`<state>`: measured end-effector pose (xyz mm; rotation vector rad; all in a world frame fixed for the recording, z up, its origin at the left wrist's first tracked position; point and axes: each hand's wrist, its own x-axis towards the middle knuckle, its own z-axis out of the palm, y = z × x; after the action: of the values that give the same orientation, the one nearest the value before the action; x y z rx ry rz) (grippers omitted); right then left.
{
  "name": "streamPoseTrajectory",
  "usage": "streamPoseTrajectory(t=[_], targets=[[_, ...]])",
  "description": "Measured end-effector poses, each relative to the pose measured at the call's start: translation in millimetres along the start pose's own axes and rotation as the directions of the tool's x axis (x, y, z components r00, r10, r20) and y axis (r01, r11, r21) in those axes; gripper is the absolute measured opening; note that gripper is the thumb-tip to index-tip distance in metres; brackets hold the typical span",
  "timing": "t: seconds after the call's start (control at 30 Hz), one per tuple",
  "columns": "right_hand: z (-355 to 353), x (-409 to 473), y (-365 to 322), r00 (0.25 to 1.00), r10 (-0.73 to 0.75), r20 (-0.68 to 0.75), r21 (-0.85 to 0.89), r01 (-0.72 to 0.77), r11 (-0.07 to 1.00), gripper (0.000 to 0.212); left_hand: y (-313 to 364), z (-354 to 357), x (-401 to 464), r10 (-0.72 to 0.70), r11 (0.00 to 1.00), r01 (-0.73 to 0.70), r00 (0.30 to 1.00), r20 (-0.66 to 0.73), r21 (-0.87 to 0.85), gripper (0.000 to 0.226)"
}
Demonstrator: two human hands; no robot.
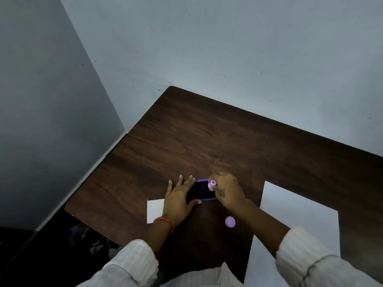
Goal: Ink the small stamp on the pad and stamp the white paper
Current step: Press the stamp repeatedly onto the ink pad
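The head camera is looking forward and steeply down from above the dark wooden table (207,141) — its near edge lying closest, walls rising beyond.

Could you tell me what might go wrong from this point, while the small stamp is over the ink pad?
1. The right hand pinches the small stamp near the ink pad's right edge, so it may ink unevenly.
2. The left hand lies flat on the pad's left side; if it lifts, the pad could slide on the table.
3. Carrying the stamp to the white paper could smear ink, and the sleeve already lies on that sheet.
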<state>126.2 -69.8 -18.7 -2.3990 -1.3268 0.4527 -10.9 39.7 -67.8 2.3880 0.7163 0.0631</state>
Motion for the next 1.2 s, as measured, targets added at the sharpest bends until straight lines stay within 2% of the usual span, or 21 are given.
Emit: streamPoseTrajectory(t=[0.07, 0.13, 0.3, 0.47, 0.53, 0.67, 0.77, 0.83, 0.9, 0.97, 1.0, 1.13, 1.2], targets=[[4, -5, -3, 0.998, -0.06, 0.02, -0.109, 0.062, 0.992, 0.017, -1, 0, 0, -0.002, 1.0, 0.002, 1.0, 0.008, 0.004, 0.072], [5, -8, -6, 0.995, -0.089, 0.039, -0.137, 0.094, 0.986, 0.02, -1, 0, 0, 0.002, 1.0, -0.002, 1.0, 0.011, 0.006, 0.072], [-13, 2, -1, 0.999, 0.023, 0.031, 0.126, -0.026, 0.992, 0.015, 0, -1, 0, -0.004, 1.0, 0.004, 1.0, 0.011, 0.001, 0.072], [17, -19, -3, 0.99, -0.138, 0.02, -0.039, 0.139, 0.99, 0.023, -1, 1, 1, -0.006, 1.0, 0.006, 1.0, 0.004, 0.005, 0.073], [17, -15, -2, 0.99, -0.137, 0.039, -0.064, 0.139, 0.988, 0.022, -2, 1, 2, -0.007, 1.0, 0.007, 1.0, 0.01, 0.003, 0.073], [18, -12, -5, 0.996, -0.072, -0.045, -0.025, 0.071, 0.997, 0.027, 0, 2, 3, -0.02, 1.0, 0.02, 1.0, -0.01, -0.009, 0.071], [18, -14, -7, 0.991, -0.131, -0.021, -0.061, 0.129, 0.99, 0.024, 0, 2, 3, -0.026, 1.0, 0.026, 1.0, -0.001, -0.005, 0.071], [8, -12, -4, 0.992, -0.126, 0.001, 0.029, 0.126, 0.992, 0.018, 1, 1, 3, -0.029, 1.0, 0.029, 1.0, 0.007, 0.003, 0.071], [-8, -4, 0, 0.998, -0.033, 0.06, 0.209, 0.02, 0.978, 0.014, 2, 0, 3, -0.027, 1.0, 0.027, 1.0, 0.011, 0.009, 0.071], [-16, 0, 1, 0.995, 0.062, 0.075, 0.279, -0.081, 0.957, 0.014, 2, -1, 3, -0.028, 1.0, 0.027, 0.999, 0.019, 0.014, 0.071], [-15, -1, 0, 0.996, 0.077, 0.054, 0.242, -0.088, 0.966, 0.014, 2, -1, 3, -0.027, 1.0, 0.027, 0.999, 0.018, 0.017, 0.071], [0, -5, -6, 0.999, -0.023, 0.035, -0.114, 0.027, 0.993, 0.021, 1, 0, 2, -0.022, 0.999, 0.022, 1.0, 0.009, 0.025, 0.071], [-1, 0, -8, 0.998, -0.014, 0.055, -0.155, 0.022, 0.988, 0.022, 0, 1, 2, -0.02, 0.999, 0.019, 1.0, 0.015, 0.03, 0.071]])
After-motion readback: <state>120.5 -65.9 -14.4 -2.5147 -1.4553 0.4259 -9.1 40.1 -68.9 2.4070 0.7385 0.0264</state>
